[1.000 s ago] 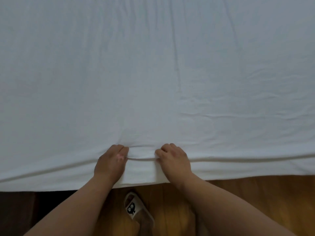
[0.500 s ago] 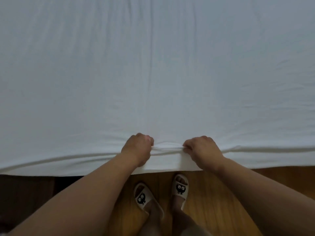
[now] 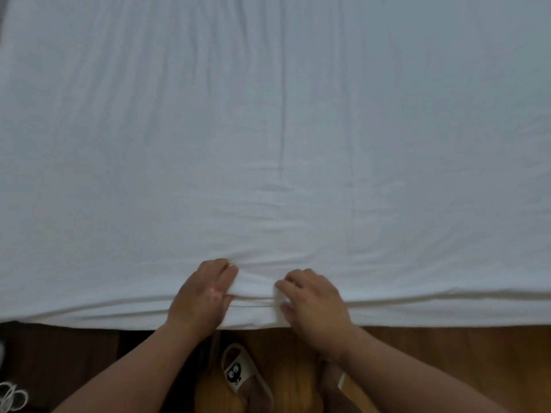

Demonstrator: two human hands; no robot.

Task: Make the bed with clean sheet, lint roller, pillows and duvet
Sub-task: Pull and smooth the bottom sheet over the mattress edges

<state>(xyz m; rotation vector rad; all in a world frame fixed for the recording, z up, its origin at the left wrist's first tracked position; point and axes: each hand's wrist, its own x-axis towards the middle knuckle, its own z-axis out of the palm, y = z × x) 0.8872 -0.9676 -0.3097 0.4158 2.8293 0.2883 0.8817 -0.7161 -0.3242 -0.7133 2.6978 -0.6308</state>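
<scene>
A wooden floor (image 3: 447, 356) ran along the bottom of the view. Its boards were a softly lit orange-brown on the right and darkened to near black on the left (image 3: 74, 353). A white slipper (image 3: 238, 372) with a black cartoon face sat on the boards. A white looped object (image 3: 12, 399) showed at the lower-left corner, too blurred to identify.

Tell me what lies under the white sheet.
The sheet hides whatever it lies on. Below its near edge show wooden floor and a slipper. Left hand and right hand pinch that edge.
</scene>
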